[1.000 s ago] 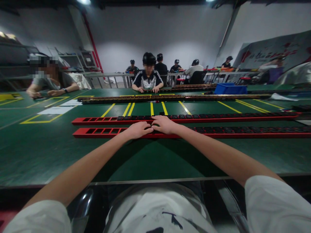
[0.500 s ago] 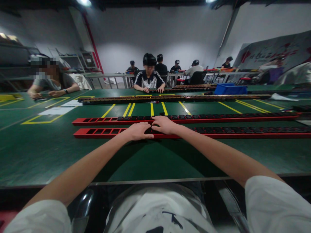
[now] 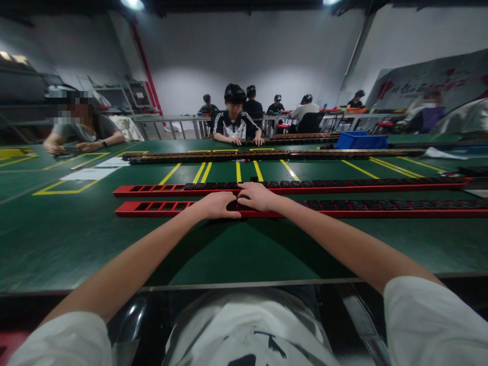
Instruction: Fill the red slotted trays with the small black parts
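Observation:
Two long red slotted strips lie across the green table, one behind the other: a near strip [image 3: 125, 209] and a far strip [image 3: 124, 191]. Square black pieces [image 3: 356, 205] fill most of the slots, while several slots at the left ends hold none. My left hand [image 3: 219, 205] rests over the near strip, thumb stretched along its front edge and apart from the fingers. From the right, my right hand [image 3: 259, 196] reaches over the same strip, thumb and forefinger apart. A black piece shows in the gap between the hands. Some fingertips are hidden.
Farther back lies a long dark strip bundle [image 3: 267, 155]. A blue bin [image 3: 361, 140] stands at the back right, and white paper sheets [image 3: 89, 174] lie at the left. A co-worker [image 3: 236, 122] sits opposite; another person [image 3: 84, 122] sits at the left.
My hands stay in nearly the same place over the near strip, with only a slight shift of the left thumb. The co-worker opposite has moved their hands a little to the right.

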`<state>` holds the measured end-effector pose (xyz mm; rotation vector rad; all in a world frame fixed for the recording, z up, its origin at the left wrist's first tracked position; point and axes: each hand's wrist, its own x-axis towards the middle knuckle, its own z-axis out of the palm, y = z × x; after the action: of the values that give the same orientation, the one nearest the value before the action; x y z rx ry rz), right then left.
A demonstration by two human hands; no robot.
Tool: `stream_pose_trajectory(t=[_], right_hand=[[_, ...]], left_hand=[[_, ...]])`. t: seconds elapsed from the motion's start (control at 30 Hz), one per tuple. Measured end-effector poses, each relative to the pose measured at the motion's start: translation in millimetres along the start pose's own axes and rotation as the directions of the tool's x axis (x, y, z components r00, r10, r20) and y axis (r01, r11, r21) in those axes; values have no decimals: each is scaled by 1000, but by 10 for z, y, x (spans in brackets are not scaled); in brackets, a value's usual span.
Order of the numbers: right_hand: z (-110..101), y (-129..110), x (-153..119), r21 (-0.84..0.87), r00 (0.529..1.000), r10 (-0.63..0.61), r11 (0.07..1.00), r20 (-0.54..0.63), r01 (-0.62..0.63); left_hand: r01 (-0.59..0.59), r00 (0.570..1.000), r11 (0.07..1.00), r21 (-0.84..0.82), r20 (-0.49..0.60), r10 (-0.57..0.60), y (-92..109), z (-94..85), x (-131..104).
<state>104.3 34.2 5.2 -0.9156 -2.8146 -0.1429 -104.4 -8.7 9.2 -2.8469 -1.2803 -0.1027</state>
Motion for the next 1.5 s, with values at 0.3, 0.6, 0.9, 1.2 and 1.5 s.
stream_pose_trajectory(t=[0.3,0.6,0.9,1.2,1.5], right_hand=[[4,0,6,-2,1000,4,1000,-1,-4],[-33,-22,-10,21,1000,18,1000,16,-19],[-13,2,-6,21,1000,-2,1000,3,2],[-42,-23,-19,20,1000,13,1000,7,-13],[-17,-5,-12,11,1000,19,1000,10,-20]], left_hand=[[8,999,1000,-20,-34,-9,9,44,-18],[22,999,1000,-15,-24,-22,25,31,-15],[18,999,1000,-13,-28,-18,10,42,-14],[22,999,1000,-20,-32,-22,-3,60,-8],[31,999,999,-17,-35,-31,5,67,0]])
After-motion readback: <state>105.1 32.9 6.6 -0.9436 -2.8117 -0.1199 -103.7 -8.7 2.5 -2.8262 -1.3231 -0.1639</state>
